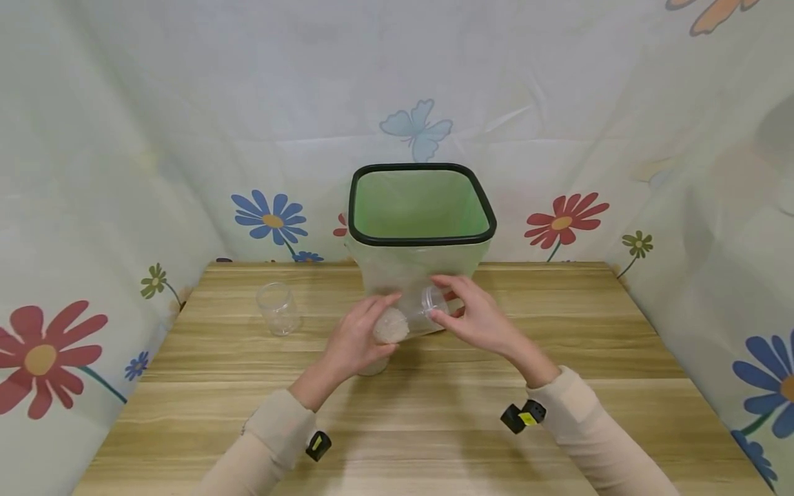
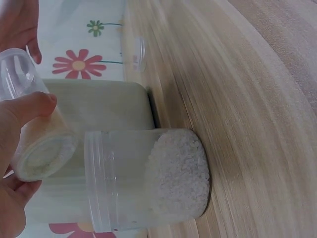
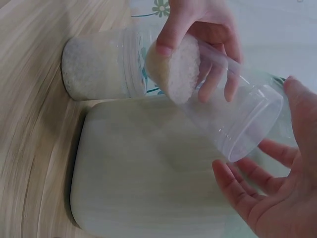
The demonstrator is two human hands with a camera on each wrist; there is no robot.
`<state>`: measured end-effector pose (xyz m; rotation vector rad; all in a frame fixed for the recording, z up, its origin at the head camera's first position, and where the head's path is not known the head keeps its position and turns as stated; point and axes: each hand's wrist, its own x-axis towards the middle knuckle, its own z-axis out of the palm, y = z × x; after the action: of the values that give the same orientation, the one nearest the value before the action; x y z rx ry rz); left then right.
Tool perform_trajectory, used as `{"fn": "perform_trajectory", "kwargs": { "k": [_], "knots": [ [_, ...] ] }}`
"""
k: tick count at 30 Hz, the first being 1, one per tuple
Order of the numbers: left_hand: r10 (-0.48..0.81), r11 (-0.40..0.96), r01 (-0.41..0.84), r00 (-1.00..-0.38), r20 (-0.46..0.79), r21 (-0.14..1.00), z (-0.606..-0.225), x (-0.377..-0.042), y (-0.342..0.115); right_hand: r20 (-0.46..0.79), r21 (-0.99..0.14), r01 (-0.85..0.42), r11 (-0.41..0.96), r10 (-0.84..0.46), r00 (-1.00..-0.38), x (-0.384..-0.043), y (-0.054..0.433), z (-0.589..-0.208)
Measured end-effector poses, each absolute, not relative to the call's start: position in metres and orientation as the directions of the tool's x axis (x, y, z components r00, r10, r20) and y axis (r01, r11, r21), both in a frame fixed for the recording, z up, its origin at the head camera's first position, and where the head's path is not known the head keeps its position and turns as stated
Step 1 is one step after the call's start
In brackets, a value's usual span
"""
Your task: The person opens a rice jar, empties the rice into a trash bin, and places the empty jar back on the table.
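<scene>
My left hand (image 1: 353, 337) grips a clear plastic jar (image 3: 230, 116) near its base, thumb on one side and fingers on the other. The jar is tilted, mouth toward the right, with white grains (image 3: 183, 69) gathered at its bottom end. My right hand (image 1: 474, 317) is at the jar's mouth, thumb and fingers spread apart, fingertips close to the rim. Below my left hand, a second clear jar (image 2: 133, 178) stands upright on the table, partly filled with white grains; the left hand mostly hides it in the head view.
Behind the hands stands a pale green bin (image 1: 422, 207) with a black rim. An empty clear jar (image 1: 279, 310) stands at the left on the wooden table (image 1: 558, 331). A small clear round-edged object (image 2: 140, 53) lies beyond the bin in the left wrist view.
</scene>
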<state>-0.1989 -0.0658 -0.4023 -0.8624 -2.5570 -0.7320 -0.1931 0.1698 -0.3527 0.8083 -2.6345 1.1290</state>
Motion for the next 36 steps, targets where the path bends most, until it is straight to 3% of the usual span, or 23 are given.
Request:
{"fn": "perform_trajectory", "kwargs": {
  "k": [10, 26, 36],
  "knots": [
    [0.462, 0.676, 0.657, -0.730, 0.503, 0.333, -0.4035, -0.1975, -0.0630, 0.356, -0.603, -0.526, 0.600, -0.388, -0.850, -0.1949, 0.1683, -0.3560],
    [0.447, 0.680, 0.664, -0.712, 0.542, 0.311, -0.4053, -0.1974, -0.0635, 0.371, -0.652, -0.608, 0.454, -0.508, -0.777, -0.1961, 0.1729, -0.3589],
    [0.441, 0.684, 0.658, -0.716, 0.542, 0.313, -0.4064, -0.1981, -0.0631, 0.432, -0.621, -0.675, 0.397, -0.545, -0.718, -0.1953, 0.1751, -0.3597]
  ]
}}
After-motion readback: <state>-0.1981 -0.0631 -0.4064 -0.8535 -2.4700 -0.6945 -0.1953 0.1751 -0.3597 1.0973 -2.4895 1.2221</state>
